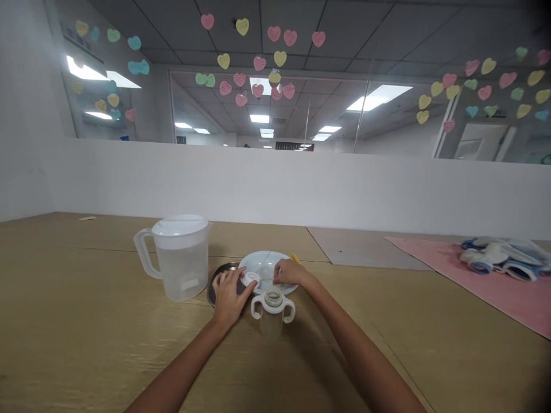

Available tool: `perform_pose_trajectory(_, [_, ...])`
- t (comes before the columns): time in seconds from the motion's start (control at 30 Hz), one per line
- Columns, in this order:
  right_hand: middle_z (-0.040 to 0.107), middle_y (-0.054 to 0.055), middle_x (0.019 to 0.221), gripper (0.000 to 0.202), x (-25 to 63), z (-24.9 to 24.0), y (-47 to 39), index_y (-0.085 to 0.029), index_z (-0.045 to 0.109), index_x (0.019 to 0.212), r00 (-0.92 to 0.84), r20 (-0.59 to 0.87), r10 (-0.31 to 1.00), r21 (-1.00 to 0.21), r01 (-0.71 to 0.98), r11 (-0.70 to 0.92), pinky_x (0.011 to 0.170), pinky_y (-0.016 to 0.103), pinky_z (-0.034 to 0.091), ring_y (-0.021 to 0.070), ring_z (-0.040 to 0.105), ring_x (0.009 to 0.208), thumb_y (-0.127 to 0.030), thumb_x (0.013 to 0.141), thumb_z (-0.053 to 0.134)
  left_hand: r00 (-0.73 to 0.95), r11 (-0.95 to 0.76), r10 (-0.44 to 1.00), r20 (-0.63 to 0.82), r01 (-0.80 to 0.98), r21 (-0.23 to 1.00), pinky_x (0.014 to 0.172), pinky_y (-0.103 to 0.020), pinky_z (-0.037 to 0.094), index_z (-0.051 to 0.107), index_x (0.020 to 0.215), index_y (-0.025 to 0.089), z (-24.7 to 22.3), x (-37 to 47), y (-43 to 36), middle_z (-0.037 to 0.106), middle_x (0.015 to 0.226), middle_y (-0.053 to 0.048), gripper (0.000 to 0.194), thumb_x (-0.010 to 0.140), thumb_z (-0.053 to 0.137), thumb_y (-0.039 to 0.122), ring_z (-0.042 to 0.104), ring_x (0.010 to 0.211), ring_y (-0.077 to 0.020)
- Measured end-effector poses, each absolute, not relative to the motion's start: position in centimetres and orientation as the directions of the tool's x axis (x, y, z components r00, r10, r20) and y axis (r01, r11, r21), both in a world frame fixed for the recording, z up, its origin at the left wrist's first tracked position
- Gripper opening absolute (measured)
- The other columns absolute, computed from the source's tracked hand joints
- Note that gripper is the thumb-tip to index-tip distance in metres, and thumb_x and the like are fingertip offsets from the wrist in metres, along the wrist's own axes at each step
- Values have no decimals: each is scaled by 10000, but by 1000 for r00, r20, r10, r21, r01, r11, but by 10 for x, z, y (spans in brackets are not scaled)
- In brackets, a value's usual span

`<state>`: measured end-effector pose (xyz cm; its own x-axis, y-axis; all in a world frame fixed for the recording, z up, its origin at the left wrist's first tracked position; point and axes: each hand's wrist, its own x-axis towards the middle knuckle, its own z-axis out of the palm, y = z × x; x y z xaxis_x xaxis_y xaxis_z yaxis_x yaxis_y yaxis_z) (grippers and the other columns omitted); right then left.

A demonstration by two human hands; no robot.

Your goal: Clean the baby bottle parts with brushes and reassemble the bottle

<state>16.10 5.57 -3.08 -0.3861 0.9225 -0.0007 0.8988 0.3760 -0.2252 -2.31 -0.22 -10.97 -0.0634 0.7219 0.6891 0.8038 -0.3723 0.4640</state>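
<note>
My left hand [230,293] is closed with thumb and fingers on a small white bottle cap [251,279] at the left rim of a white plate [246,261]. Over the right side of that plate, my right hand [289,272] is pinched; what its fingertips hold is too small to tell. A clear, pale piece [266,272] lies on the plate between both hands. Just in front stands an upright, uncapped baby bottle [272,321] with two white side handles. Partly behind my left hand is a dark round metal dish [214,289].
A lidded clear pitcher [183,264] stands to the left, its handle facing left. Something yellow [295,258] shows behind my right hand. Blue-and-white clear items [501,258] lie on a pink mat [456,269] at the right. A white wall [275,186] borders the table's back.
</note>
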Motion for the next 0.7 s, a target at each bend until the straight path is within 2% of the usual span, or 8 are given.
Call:
perform_pose_trajectory(0.2, [667, 65, 867, 145, 160, -31, 55, -166, 683, 746, -378, 13, 926, -212, 904, 372, 635, 237, 404, 189, 596, 812, -268, 644, 686, -33, -379, 700, 713, 830, 410, 963, -464, 228, 618, 950, 231, -108, -21, -2, 639, 959, -48, 302, 812, 496, 470, 509, 973, -239])
perform_pose_trajectory(0.4, [668, 70, 893, 159, 159, -34, 56, -161, 682, 772, -367, 63, 928, -230, 900, 371, 661, 235, 395, 178, 594, 813, -287, 682, 647, -10, -351, 721, 693, 857, 377, 931, -471, 265, 662, 949, 278, -115, -17, 1, 583, 1062, -62, 280, 852, 440, 420, 475, 1026, -243])
perform_pose_trajectory(0.53, [672, 56, 836, 161, 160, -30, 56, -164, 681, 790, -350, 118, 929, -253, 894, 369, 640, 225, 381, 158, 590, 757, -280, 700, 613, -27, -357, 677, 735, 862, 360, 961, -484, 264, 581, 1126, 251, -111, -22, 0, 545, 1156, -92, 360, 835, 456, 423, 444, 1084, -260])
perform_pose_trajectory(0.63, [671, 61, 818, 209, 165, -25, 54, -158, 673, 844, -302, 194, 933, -270, 898, 347, 632, 227, 368, 150, 583, 734, -276, 764, 520, -152, -311, 564, 812, 871, 379, 1011, -511, 200, 468, 1242, 183, -100, -38, 1, 476, 1245, -147, 473, 827, 463, 410, 386, 1171, -293])
perform_pose_trajectory(0.7, [669, 67, 811, 255, 174, -23, 51, -153, 665, 865, -235, 279, 931, -301, 899, 317, 615, 232, 357, 155, 579, 725, -274, 793, 452, -346, -246, 431, 833, 844, 477, 1023, -531, 168, 416, 1267, 152, -93, -55, 2, 421, 1286, -177, 517, 825, 463, 417, 348, 1210, -312])
